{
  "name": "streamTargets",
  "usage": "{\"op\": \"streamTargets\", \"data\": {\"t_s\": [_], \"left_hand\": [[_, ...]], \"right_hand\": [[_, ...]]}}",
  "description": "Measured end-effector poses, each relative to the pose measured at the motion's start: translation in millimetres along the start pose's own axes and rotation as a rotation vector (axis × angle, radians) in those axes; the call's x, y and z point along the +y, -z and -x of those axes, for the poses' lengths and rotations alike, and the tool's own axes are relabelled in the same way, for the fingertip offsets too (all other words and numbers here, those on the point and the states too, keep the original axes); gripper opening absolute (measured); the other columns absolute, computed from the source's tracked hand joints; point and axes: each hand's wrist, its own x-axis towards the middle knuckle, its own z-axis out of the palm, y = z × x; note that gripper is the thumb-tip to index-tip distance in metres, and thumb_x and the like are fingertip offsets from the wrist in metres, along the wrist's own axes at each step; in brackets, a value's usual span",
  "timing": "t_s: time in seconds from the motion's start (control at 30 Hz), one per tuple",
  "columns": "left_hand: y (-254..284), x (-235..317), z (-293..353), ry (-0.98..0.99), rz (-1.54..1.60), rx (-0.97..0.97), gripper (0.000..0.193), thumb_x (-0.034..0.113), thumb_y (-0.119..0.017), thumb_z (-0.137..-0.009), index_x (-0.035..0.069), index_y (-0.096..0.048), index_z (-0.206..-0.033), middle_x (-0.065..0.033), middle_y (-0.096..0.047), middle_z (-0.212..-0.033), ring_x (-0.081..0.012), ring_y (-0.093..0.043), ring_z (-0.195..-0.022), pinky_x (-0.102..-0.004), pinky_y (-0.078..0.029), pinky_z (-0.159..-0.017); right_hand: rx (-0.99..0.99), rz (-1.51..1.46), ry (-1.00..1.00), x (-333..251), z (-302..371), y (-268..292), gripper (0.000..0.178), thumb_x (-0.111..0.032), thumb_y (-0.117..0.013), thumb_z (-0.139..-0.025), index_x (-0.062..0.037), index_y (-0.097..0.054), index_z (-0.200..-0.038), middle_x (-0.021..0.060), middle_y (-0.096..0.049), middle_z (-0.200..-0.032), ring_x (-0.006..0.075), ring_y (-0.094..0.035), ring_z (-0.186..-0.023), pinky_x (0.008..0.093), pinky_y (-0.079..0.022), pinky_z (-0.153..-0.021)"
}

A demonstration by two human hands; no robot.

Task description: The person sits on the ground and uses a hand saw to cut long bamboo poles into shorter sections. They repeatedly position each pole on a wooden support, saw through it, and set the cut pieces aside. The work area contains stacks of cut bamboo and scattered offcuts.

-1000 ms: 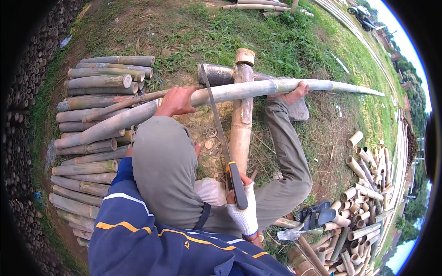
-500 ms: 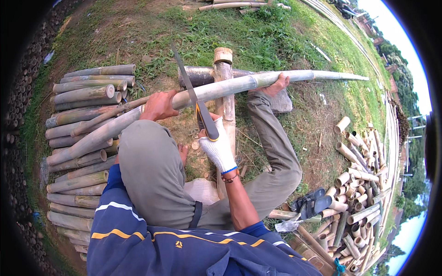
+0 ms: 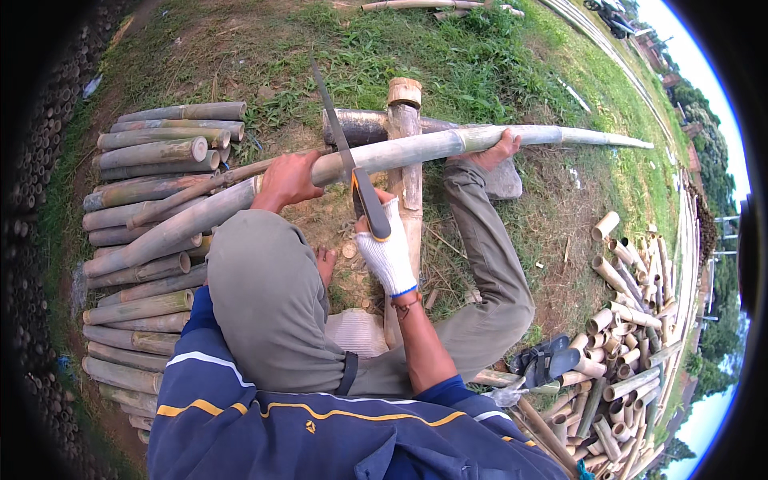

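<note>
A long pale-green bamboo pole (image 3: 424, 150) slopes across in front of me, from the stacked pieces at the left up to the far right. My left hand (image 3: 290, 182), bare, is wrapped over the pole left of the saw. In my right hand (image 3: 386, 254), which wears a white knit glove, is the black-and-orange handle of a handsaw (image 3: 370, 204). Its blade lies across the pole, tip pointing away from me. Further right, my bare foot (image 3: 500, 150) presses on the pole. Beneath the pole stands a support of an upright bamboo post (image 3: 405, 132) and a dark crosswise log (image 3: 364, 126).
Cut bamboo lengths (image 3: 152, 304) are stacked at my left. A loose heap of short bamboo offcuts (image 3: 628, 344) lies at the right, beside dark sandals (image 3: 544, 360). A grey stone (image 3: 504, 181) sits beside my foot. Grass and bare soil surround the support.
The whole view has shifted slightly, so things appear a little further right. The saw has moved only slightly and still crosses the pole; both hands keep their holds.
</note>
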Motion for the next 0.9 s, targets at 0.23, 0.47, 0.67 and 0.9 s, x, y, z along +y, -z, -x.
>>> {"op": "streamTargets", "data": {"t_s": [0.23, 0.47, 0.67, 0.9], "left_hand": [[5, -21, 0, -0.01, -0.002, -0.002, 0.075, 0.039, -0.094, -0.074, 0.009, -0.069, -0.138, -0.0245, -0.082, -0.117, -0.0446, -0.078, -0.111, -0.0544, -0.062, -0.102], [-5, -14, -2, 0.008, -0.021, -0.024, 0.077, 0.04, -0.096, -0.074, 0.01, -0.069, -0.14, -0.0231, -0.082, -0.12, -0.0446, -0.077, -0.114, -0.0544, -0.061, -0.104], [-4, 3, -7, -0.001, -0.013, -0.004, 0.074, 0.039, -0.094, -0.075, 0.009, -0.069, -0.138, -0.0229, -0.082, -0.114, -0.0447, -0.078, -0.109, -0.0553, -0.062, -0.099], [7, -25, 3, -0.027, 0.027, 0.028, 0.071, 0.037, -0.094, -0.074, 0.009, -0.072, -0.135, -0.024, -0.083, -0.111, -0.0452, -0.079, -0.108, -0.0547, -0.062, -0.1]], "right_hand": [[-0.016, -0.015, -0.093, -16, 54, 7, 0.065, 0.003, -0.069, -0.092, -0.0016, -0.054, -0.155, 0.017, -0.067, -0.132, 0.025, -0.068, -0.112, 0.0345, -0.055, -0.104], [-0.008, 0.017, -0.285, -75, 223, 86, 0.055, -0.012, -0.069, -0.104, 0.0019, -0.052, -0.154, 0.0151, -0.069, -0.135, 0.0205, -0.068, -0.111, 0.038, -0.055, -0.103], [-0.004, -0.033, -0.093, 6, 10, 9, 0.051, 0.001, -0.067, -0.102, -0.0025, -0.054, -0.151, 0.0143, -0.067, -0.133, 0.0204, -0.066, -0.117, 0.035, -0.053, -0.106], [-0.066, 0.044, -0.265, -45, 123, 46, 0.06, -0.001, -0.068, -0.096, -0.0019, -0.053, -0.154, 0.0152, -0.066, -0.132, 0.0241, -0.068, -0.114, 0.0356, -0.054, -0.105]]}}
